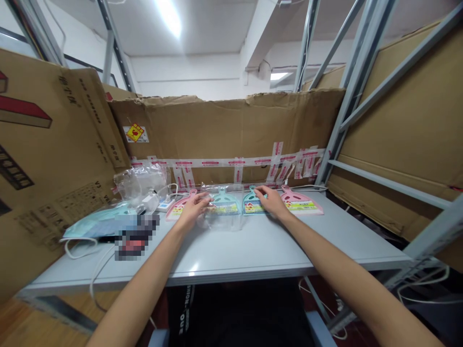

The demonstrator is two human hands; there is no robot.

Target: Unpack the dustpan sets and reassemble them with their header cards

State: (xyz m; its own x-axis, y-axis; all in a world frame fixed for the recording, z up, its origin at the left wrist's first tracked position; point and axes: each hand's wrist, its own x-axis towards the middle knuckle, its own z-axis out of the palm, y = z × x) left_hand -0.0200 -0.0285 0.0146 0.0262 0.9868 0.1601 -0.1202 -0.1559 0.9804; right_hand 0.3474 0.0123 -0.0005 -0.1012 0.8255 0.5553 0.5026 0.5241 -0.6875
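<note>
Mid-frame, the left hand (195, 208) is pinching a clear bag (224, 222) over one dustpan (222, 196), three lying uncovered, finger closure unclear on the right hand (274, 202).

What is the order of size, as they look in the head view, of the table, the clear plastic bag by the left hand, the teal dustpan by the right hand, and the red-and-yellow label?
1. Table
2. Clear plastic bag
3. Teal dustpan, partly hidden
4. Red-and-yellow label
</note>
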